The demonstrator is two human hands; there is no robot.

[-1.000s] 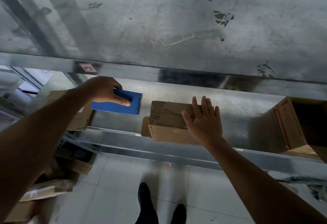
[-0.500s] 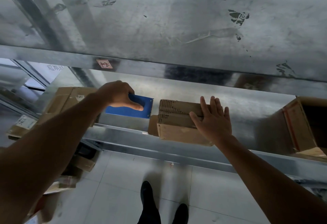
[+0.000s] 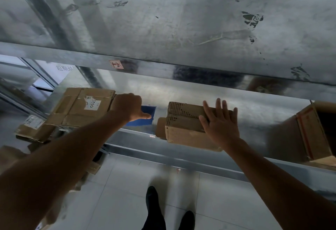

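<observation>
Up on a metal shelf (image 3: 209,91), a person's right hand (image 3: 221,123) lay flat, fingers straight and spread, on top of a small cardboard box (image 3: 183,119) that sat at the shelf's front edge. Just left of that box, the left hand (image 3: 128,106) gripped a flat blue packet (image 3: 150,110), thumb laid across it and the other fingers curled. Farther left of the box sat a bigger labelled carton (image 3: 80,106); well to its right stood an open carton (image 3: 309,131).
</observation>
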